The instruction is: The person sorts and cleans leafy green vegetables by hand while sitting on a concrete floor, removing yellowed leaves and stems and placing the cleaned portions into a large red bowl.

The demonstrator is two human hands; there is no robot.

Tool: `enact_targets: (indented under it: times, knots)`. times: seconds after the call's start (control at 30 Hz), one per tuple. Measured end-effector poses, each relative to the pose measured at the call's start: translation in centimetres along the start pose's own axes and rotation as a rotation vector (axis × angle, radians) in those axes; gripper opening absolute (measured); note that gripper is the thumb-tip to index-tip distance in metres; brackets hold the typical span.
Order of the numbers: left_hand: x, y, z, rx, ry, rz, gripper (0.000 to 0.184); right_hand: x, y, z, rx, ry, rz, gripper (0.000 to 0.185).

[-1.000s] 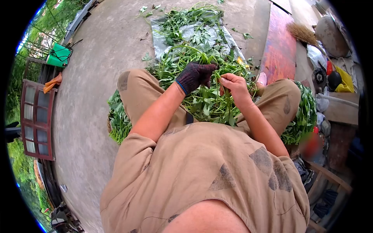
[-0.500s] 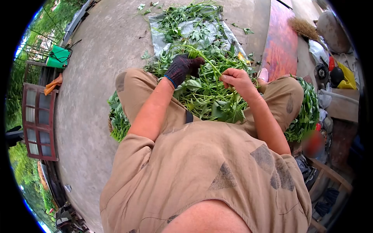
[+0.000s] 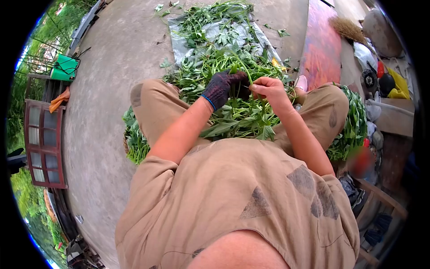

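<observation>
A dark knitted glove covers my left hand (image 3: 224, 87), which is closed around a bunch of green stems. Close to its right, my bare right hand (image 3: 271, 92) pinches a green stem (image 3: 244, 65) between thumb and fingers. Below and around both hands a heap of leafy green vines (image 3: 239, 119) lies between my bent legs. More cut vines (image 3: 219, 18) are spread over a grey plastic sheet (image 3: 179, 42) in front. Bundles of leaves lie outside each knee, one at the left (image 3: 136, 139) and one at the right (image 3: 351, 125).
A reddish board (image 3: 320, 45) lies on the concrete floor (image 3: 101, 112) at the right, with a straw broom (image 3: 347, 29) beyond it. Bags and a yellow cloth (image 3: 398, 85) crowd the right edge. At the left are a window frame (image 3: 45, 143) and a green container (image 3: 65, 67).
My hands moved apart half a second ago, with a long stem stretched between them. Now they are close together again, my left hand having come back to the right.
</observation>
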State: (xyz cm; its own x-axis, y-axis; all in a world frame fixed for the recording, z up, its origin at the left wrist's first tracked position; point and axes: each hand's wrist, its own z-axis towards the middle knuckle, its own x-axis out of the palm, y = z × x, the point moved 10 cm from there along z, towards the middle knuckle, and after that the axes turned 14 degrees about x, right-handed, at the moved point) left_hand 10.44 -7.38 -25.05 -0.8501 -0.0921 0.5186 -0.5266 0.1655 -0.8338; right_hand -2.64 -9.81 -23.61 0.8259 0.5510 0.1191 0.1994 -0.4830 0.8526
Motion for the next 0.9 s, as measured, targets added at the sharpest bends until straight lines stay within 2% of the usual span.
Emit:
enact_targets:
  times: [0.03, 0.13, 0.27, 0.3, 0.4, 0.53, 0.63, 0.73, 0.9]
  knots:
    - [-0.7, 0.9, 0.3, 0.026, -0.056, -0.006, 0.023, 0.2, -0.4, 0.2, -0.016, -0.012, 0.080, 0.010]
    - [-1.0, 2.9, 0.3, -0.091, -0.021, -0.202, 0.023, 0.1, -0.4, 0.2, -0.002, -0.022, 0.031, 0.010]
    - [-1.6, 4.8, 0.3, -0.115, -0.008, -0.258, 0.025, 0.8, -0.4, 0.2, 0.034, -0.010, -0.001, 0.010]
    - [-0.7, 3.4, 0.3, 0.017, 0.096, -0.113, 0.029, 0.9, -0.5, 0.2, 0.058, -0.008, -0.027, 0.010]
    - [0.2, 3.5, -0.2, -0.105, 0.027, -0.286, 0.031, 1.2, -0.7, 0.0, 0.102, -0.013, -0.099, 0.009]
    - [0.9, 2.5, -0.5, -0.075, 0.100, -0.218, 0.033, 1.1, -0.8, 0.4, 0.010, -0.042, -0.128, 0.010]
    - [-0.2, 2.3, -0.1, -0.025, 0.043, -0.107, 0.030, 1.1, -0.3, 0.5, -0.082, -0.062, -0.097, 0.010]
    - [-1.3, 3.3, -0.3, -0.139, -0.007, -0.355, 0.028, 1.5, -0.3, -0.4, 0.033, -0.039, -0.010, 0.011]
    - [0.1, 2.5, -1.8, -0.213, -0.017, -0.251, 0.029, 0.8, -0.4, -0.1, -0.015, -0.075, -0.080, 0.012]
